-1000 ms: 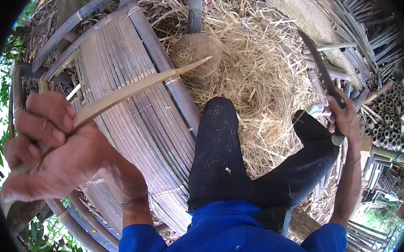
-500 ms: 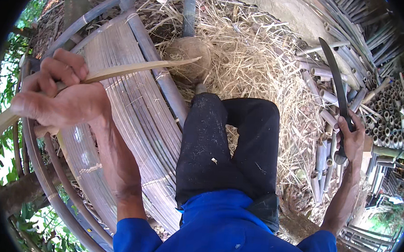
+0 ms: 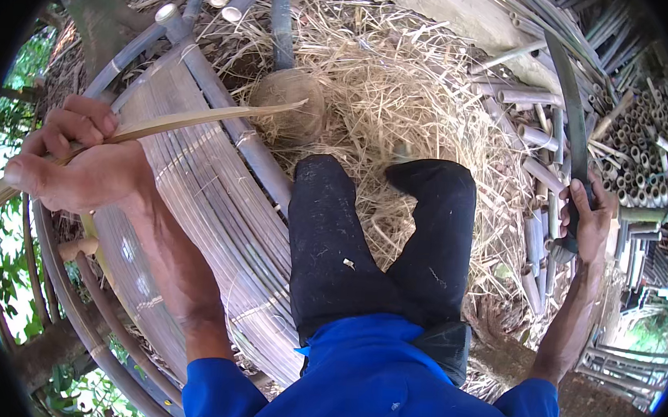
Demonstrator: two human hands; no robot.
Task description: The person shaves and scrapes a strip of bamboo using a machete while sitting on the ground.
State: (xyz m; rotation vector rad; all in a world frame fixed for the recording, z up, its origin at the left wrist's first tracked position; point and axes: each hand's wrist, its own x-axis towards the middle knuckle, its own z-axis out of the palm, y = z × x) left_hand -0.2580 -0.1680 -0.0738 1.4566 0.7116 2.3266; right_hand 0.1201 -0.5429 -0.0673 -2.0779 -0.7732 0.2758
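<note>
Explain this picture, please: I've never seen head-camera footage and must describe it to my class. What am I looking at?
There is no machine: these are a person's own bare hands. The view comes from the left of two wide fisheye cameras worn on the head, looking down, so straight edges bend near the rim. The left hand holds a pale, pointed strip, perhaps bamboo, which crosses in front of a slatted bamboo bench. The right hand grips a machete by its handle, blade pointing up the picture. Underfoot, straw-like shavings lie thickly beside a round block. Cut bamboo tubes are stacked at the right.
</note>
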